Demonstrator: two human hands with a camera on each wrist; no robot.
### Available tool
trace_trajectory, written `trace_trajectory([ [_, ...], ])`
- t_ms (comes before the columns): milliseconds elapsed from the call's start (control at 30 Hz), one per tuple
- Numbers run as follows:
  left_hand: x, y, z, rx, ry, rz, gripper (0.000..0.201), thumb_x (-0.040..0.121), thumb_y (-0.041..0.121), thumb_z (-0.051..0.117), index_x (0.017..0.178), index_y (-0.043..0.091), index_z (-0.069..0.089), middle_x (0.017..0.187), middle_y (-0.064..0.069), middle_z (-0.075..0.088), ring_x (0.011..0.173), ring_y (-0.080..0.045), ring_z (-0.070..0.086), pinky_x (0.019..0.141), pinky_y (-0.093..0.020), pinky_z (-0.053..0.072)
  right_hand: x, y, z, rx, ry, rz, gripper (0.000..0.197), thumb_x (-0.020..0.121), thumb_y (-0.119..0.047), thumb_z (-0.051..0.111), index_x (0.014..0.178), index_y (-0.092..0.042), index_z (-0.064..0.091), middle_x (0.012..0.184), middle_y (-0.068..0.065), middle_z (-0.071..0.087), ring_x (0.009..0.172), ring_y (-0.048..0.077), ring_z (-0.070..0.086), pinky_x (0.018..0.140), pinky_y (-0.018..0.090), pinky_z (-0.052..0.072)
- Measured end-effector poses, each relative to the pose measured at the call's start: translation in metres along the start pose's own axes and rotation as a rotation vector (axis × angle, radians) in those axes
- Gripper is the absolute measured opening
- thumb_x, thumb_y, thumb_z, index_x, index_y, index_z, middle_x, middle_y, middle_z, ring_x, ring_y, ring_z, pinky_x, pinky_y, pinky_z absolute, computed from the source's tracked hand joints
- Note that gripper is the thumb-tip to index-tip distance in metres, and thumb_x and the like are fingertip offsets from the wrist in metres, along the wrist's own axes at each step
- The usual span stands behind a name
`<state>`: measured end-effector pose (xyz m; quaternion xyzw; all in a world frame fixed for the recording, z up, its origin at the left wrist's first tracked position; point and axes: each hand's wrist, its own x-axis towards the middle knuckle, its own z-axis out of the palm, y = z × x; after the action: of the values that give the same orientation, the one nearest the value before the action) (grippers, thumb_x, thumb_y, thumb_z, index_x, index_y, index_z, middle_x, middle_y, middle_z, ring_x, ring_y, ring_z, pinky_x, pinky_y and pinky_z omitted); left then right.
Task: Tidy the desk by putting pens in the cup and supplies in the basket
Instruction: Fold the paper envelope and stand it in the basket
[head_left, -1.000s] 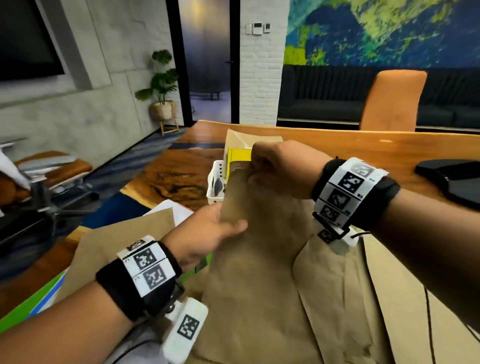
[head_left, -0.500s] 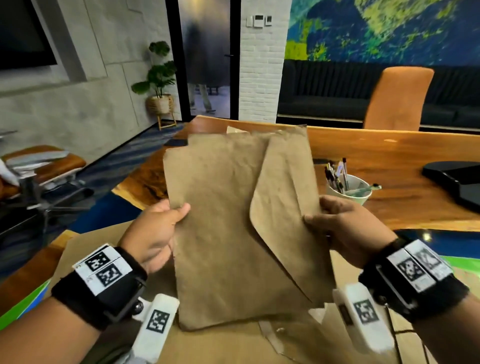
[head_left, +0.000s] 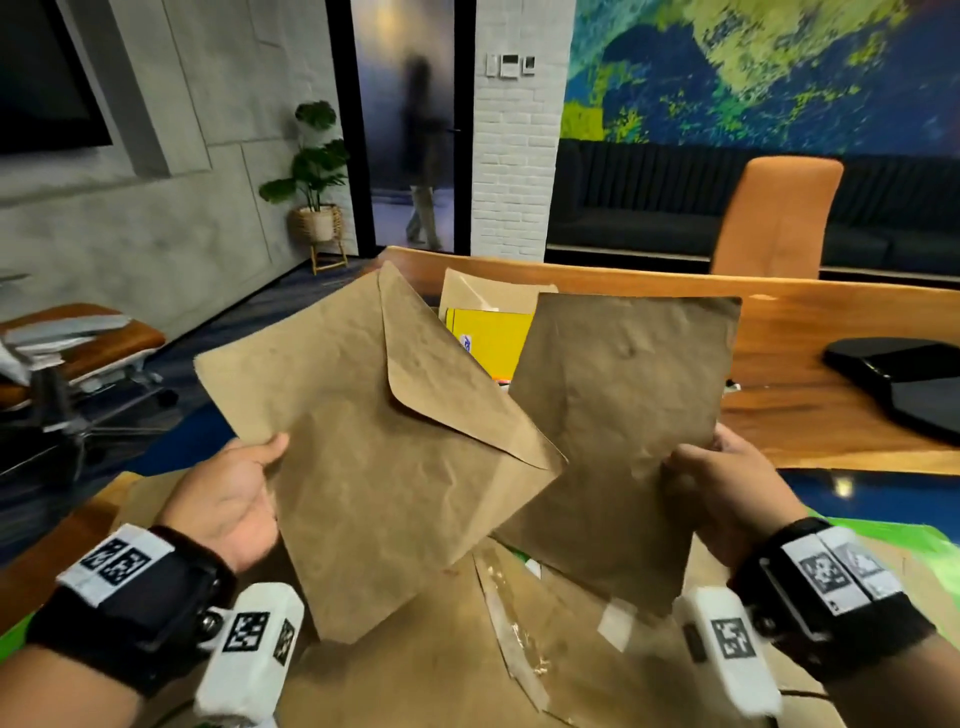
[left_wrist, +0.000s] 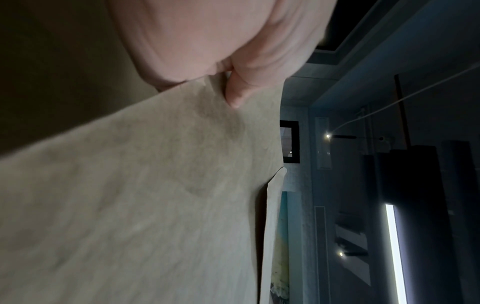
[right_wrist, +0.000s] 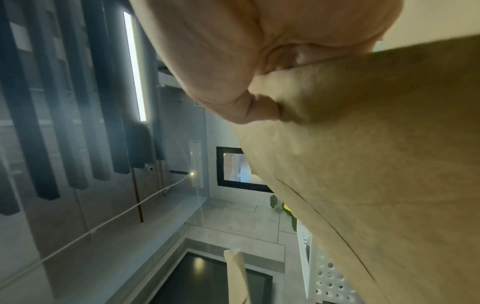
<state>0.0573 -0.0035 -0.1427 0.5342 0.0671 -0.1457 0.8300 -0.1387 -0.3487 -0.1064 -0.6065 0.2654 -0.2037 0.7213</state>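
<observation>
My left hand (head_left: 234, 499) pinches a brown envelope (head_left: 374, 452) by its left edge, thumb on top, flap side facing me; the left wrist view shows that thumb (left_wrist: 236, 96) pressed on the paper (left_wrist: 155, 195). My right hand (head_left: 727, 483) pinches a second, darker brown envelope (head_left: 623, 415) by its right edge and holds it upright; the same envelope (right_wrist: 376, 164) fills the right wrist view. Both envelopes are lifted above the desk. Behind them a yellow pad (head_left: 488, 338) and another brown envelope (head_left: 493, 291) stand where the basket is hidden. The white perforated basket wall (right_wrist: 327, 275) shows in the right wrist view. The cup is hidden.
More brown envelopes (head_left: 467, 665) and a green folder (head_left: 883, 540) lie on the wooden desk (head_left: 805, 374) below my hands. A black object (head_left: 904, 379) sits at the right edge. An orange chair (head_left: 774, 218) stands behind the desk. A person walks past the doorway (head_left: 421, 156).
The two envelopes, held together half a second ago, have been pulled apart, one in each hand. The right one now hides the pen cup; the yellow pad behind shows again.
</observation>
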Motion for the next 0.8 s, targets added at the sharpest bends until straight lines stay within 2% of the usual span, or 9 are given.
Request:
trace_trajectory([
  [133,-0.005,-0.012,0.011,0.007,-0.004,-0.02,0.032,0.105,0.01,0.042,0.131,0.012,0.062,0.116,-0.013,0.072,0.095,-0.026,0.071,0.075,-0.044,0.053,-0.012,0.017,0.002,0.118,0.024,-0.061,0.035,0.084,0.016,0.04,0.088,-0.005,0.067,0.079,0.022,0.065,0.065,0.031,0.056,0.056,0.028,0.046],
  [267,-0.007,-0.024,0.014,-0.005,0.012,-0.089,0.031,0.105,0.012,0.044,0.13,0.012,0.062,0.117,-0.016,0.071,0.093,-0.028,0.07,0.07,-0.043,0.052,-0.019,0.029,0.001,0.197,0.111,0.127,0.018,0.088,0.002,0.055,0.106,0.002,0.057,0.081,0.017,0.066,0.055,0.018,0.067,0.056,0.034,0.059],
  [333,-0.009,-0.027,0.017,-0.004,0.013,-0.087,0.029,0.106,0.011,0.043,0.128,0.012,0.062,0.11,-0.015,0.071,0.092,-0.028,0.069,0.07,-0.043,0.051,-0.028,0.031,0.005,0.04,-0.091,0.331,0.017,0.096,-0.007,0.053,0.106,0.005,0.061,0.095,0.023,0.071,0.071,0.028,0.072,0.068,0.041,0.058],
  [400,-0.008,-0.028,0.018,0.005,0.028,-0.071,0.031,0.106,0.01,0.042,0.131,0.011,0.06,0.109,-0.014,0.071,0.093,-0.028,0.068,0.07,-0.043,0.05,-0.041,0.019,0.009,-0.239,-0.3,0.499,0.019,0.097,-0.014,0.055,0.105,0.001,0.063,0.105,0.027,0.071,0.086,0.037,0.07,0.072,0.04,0.054],
  [467,-0.005,-0.029,0.016,0.015,0.052,-0.058,0.032,0.105,0.009,0.044,0.134,0.011,0.058,0.113,-0.014,0.071,0.095,-0.028,0.068,0.07,-0.043,0.051,-0.047,0.001,0.01,-0.409,-0.409,0.52,0.024,0.096,-0.019,0.056,0.102,0.002,0.065,0.102,0.03,0.071,0.081,0.036,0.069,0.07,0.037,0.052],
  [567,0.0,-0.032,0.012,0.039,0.082,-0.041,0.032,0.105,0.007,0.044,0.134,0.011,0.059,0.121,-0.017,0.069,0.096,-0.03,0.068,0.071,-0.042,0.052,-0.046,-0.032,0.016,-0.548,-0.419,0.371,0.03,0.098,-0.017,0.055,0.1,0.011,0.065,0.09,0.028,0.073,0.069,0.032,0.069,0.064,0.035,0.055],
  [633,0.003,-0.035,0.011,0.063,0.094,-0.038,0.032,0.105,0.006,0.043,0.134,0.008,0.058,0.126,-0.02,0.067,0.099,-0.033,0.067,0.075,-0.043,0.053,-0.033,-0.043,0.026,-0.681,-0.429,0.189,0.021,0.099,-0.015,0.056,0.102,0.004,0.065,0.089,0.019,0.075,0.073,0.027,0.071,0.065,0.035,0.057],
  [733,0.008,-0.041,0.01,0.084,0.108,-0.022,0.033,0.105,0.005,0.042,0.134,0.007,0.058,0.125,-0.02,0.067,0.104,-0.035,0.065,0.083,-0.045,0.053,0.01,-0.036,0.041,-1.099,-0.38,-0.2,0.01,0.094,-0.016,0.064,0.102,-0.014,0.07,0.098,0.0,0.075,0.092,0.018,0.07,0.084,0.035,0.056],
  [800,0.011,-0.042,0.008,0.091,0.134,-0.006,0.032,0.106,0.006,0.042,0.131,0.009,0.06,0.122,-0.02,0.068,0.106,-0.037,0.065,0.091,-0.051,0.052,0.037,-0.023,0.055,-1.341,-0.386,-0.33,0.019,0.091,-0.015,0.064,0.107,-0.022,0.07,0.11,-0.005,0.072,0.102,0.015,0.066,0.093,0.032,0.053],
])
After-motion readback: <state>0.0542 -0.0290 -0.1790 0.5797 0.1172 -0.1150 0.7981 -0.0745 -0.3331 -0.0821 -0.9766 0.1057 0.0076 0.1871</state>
